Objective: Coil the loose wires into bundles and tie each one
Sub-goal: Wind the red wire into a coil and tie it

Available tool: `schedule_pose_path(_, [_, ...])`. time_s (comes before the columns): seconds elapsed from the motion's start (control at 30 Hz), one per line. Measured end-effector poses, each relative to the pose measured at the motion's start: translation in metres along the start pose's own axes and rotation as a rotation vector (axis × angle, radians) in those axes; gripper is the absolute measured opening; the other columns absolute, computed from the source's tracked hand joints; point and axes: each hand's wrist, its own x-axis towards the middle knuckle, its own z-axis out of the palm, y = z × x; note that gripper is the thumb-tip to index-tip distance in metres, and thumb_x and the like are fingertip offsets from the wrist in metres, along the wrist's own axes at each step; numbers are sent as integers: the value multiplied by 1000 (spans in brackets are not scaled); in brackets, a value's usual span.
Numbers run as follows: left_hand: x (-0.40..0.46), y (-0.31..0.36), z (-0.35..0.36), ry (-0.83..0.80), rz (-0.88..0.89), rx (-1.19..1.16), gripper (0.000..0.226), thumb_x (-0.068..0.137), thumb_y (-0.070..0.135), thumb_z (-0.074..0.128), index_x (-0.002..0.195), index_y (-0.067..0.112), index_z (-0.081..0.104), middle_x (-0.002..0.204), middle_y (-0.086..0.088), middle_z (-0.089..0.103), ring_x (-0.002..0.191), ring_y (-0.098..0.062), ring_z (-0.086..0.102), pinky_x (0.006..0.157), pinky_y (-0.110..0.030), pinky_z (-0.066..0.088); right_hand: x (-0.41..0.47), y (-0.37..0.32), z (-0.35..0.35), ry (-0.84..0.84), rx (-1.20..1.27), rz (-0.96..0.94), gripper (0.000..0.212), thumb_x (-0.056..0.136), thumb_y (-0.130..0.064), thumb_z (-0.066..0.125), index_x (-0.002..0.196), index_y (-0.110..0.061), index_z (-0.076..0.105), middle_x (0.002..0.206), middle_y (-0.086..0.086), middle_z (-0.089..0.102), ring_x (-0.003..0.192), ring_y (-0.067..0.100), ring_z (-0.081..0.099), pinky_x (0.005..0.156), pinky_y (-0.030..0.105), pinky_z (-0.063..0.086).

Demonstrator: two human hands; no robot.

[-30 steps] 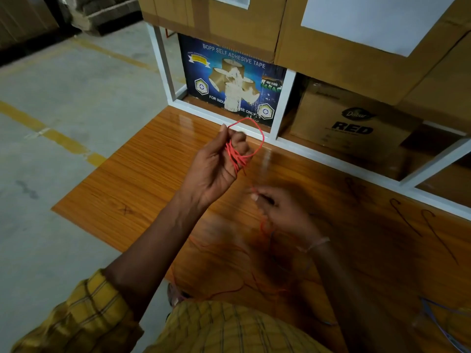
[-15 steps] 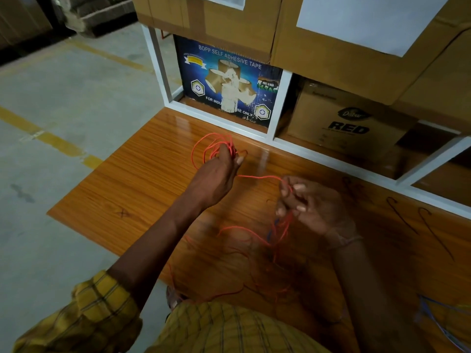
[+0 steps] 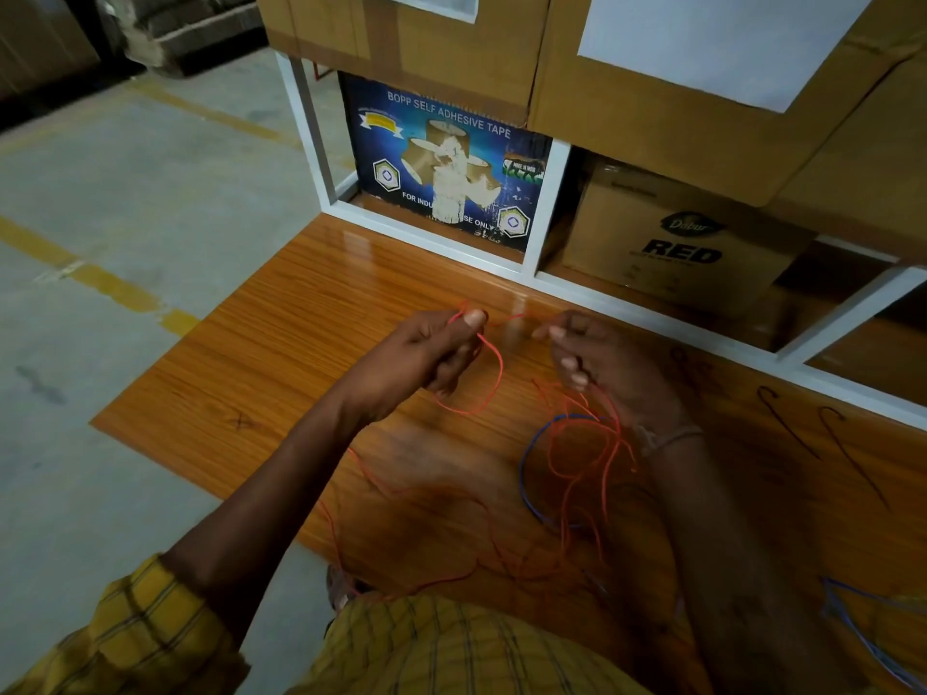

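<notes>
red wire [image 3: 494,366]: thin, loose, partly gathered, above the wooden tabletop [image 3: 281,363].

surroundings: white shelf frame [image 3: 544,203] at the table's far edge; in its left bay a blue carton printed "bopp self adhesive tape" [image 3: 446,163]; in the next bay a brown carton marked "red" [image 3: 677,238]; larger cardboard boxes [image 3: 667,122] stacked on top. grey concrete floor [image 3: 125,203] with a yellow line [image 3: 110,288] to the left. a blue wire [image 3: 526,474] loops on the tabletop under the right forearm, tangled among slack red strands; more blue wire [image 3: 863,629] at the lower right edge. two dark hook-shaped marks [image 3: 822,438] on the wood to the right. yellow checked shirt [image 3: 451,649] along the bottom.

grip: left hand [image 3: 426,353] curled, thumb pressed down on the red wire at the fingertip end; a loop hangs below its fist. right hand [image 3: 602,358] curled, thumb and forefinger pinching the same wire. a short, slightly blurred run spans between the two hands; from the right hand the slack trails down onto the tabletop and toward the person's lap.
</notes>
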Motion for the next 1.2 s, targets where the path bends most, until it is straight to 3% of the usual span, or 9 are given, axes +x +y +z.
schedule_pose_path(0.1, [2,4,4,22,-27,-359,39,115,28,33,82,12,47,60,-6,22,47,-20,17,55,-31,38,1,9,15,11,-269,14,32,109,-22,48,98,1,67,64,6,50,54,11,46,53,21,39])
schedule_pose_path(0.23, [11,6,7,64,-55,-669,30,114,26,33,92,16,50,65,5,42,48,-8,38,72,-30,45,-1,23,35,-21,-456,39,30,108,-19,49,94,-1,68,72,10,63,61,5,60,64,17,49])
schedule_pose_path(0.33, [20,8,13,166,-15,-749,27,114,21,39,96,10,56,80,-3,67,64,-12,65,80,-31,55,-5,30,45,-126,-584,75,13,102,-8,56,97,-11,67,81,11,71,69,7,62,69,27,52])
schedule_pose_path(0.47, [32,4,19,299,65,-823,37,114,17,37,112,-4,67,116,-23,75,106,-29,77,104,-39,57,-12,28,46,-287,-756,78,34,86,-18,66,115,-35,63,90,2,73,84,17,67,81,45,55])
schedule_pose_path(0.63, [37,-15,17,528,266,30,26,115,15,38,123,-5,53,124,-16,72,119,-24,71,106,-41,55,-23,4,47,-407,-689,147,40,97,-9,62,129,-30,50,88,-2,80,86,5,70,77,28,48])
schedule_pose_path(0.8, [35,-41,2,331,249,925,39,109,40,26,116,4,37,105,-16,71,88,-33,70,73,-51,57,-24,-16,29,-247,-548,51,12,97,-7,62,102,-18,62,86,6,78,76,16,68,75,36,48])
schedule_pose_path(0.97, [22,-42,-6,119,240,991,49,107,51,44,117,4,45,92,-7,70,79,-33,68,65,-38,48,-15,-15,7,-30,-583,-74,17,90,-3,71,94,-20,72,78,14,68,65,5,59,65,23,43])
schedule_pose_path(1.07, [19,-43,-12,-6,185,1038,57,97,64,52,111,9,52,92,-7,71,77,-26,67,63,-35,45,-10,-6,4,16,-570,-115,23,86,-1,72,96,-22,73,83,21,61,69,14,55,67,31,45])
schedule_pose_path(1.2, [16,-43,-14,113,219,1042,50,103,61,47,95,13,57,72,-4,63,61,-23,59,55,-35,41,-10,6,6,-43,-474,-109,34,89,3,70,108,-24,71,83,4,61,79,16,60,74,33,53])
